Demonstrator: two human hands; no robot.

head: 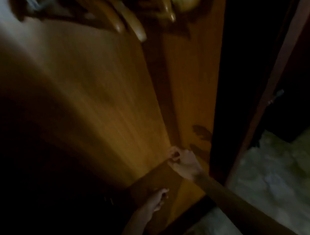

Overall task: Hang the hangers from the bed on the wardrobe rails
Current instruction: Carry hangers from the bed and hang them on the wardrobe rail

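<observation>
The right hand (184,163) reaches up to the wooden wardrobe doors (114,106), its fingers curled together in a pinch at the seam between the two panels; the small thing it pinches is too blurred to name. The left hand (157,199) lies lower, fingers loosely bent and partly spread, touching the darker band across the left door and holding nothing. Carved curved trim (132,22) crowns the doors above. To the right stands a dark gap, then pale rumpled bedding (282,176). No hangers can be made out in this dim, blurred view.
</observation>
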